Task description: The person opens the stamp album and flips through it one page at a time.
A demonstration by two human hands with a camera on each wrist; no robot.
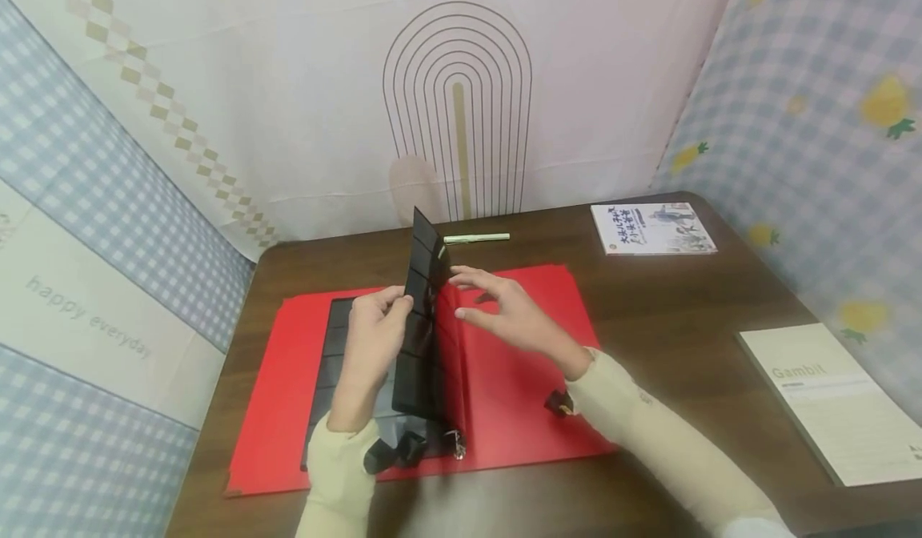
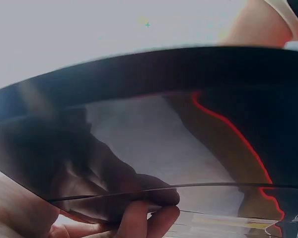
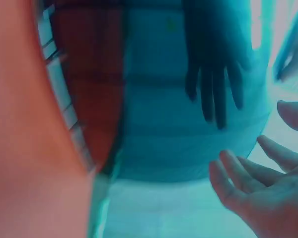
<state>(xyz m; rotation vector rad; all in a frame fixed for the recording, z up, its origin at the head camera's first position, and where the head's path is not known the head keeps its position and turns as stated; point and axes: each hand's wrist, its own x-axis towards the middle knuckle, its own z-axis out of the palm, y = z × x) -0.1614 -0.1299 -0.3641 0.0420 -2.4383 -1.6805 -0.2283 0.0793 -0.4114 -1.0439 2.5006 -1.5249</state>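
A red album [image 1: 536, 398] lies spread on the dark wooden table, with black pocketed pages on its left side. One black album page [image 1: 421, 338] stands nearly upright near the spine. Its left edge is pinched between the thumb and fingers of my left hand [image 1: 374, 334]; in the left wrist view those fingers [image 2: 134, 220] grip the glossy sheet's edge. My right hand [image 1: 511, 310] hovers over the red right side, fingers spread towards the page and holding nothing. In the right wrist view the shiny page [image 3: 159, 124] mirrors this right hand [image 3: 273, 193].
Behind the album lies a pale green pen [image 1: 477, 238]. A booklet with an illustrated cover [image 1: 654, 228] is at the back right, and a cream notebook [image 1: 828, 398] lies on the right. Metal rings [image 1: 456, 443] show at the spine's near end. Cloth curtains surround the table.
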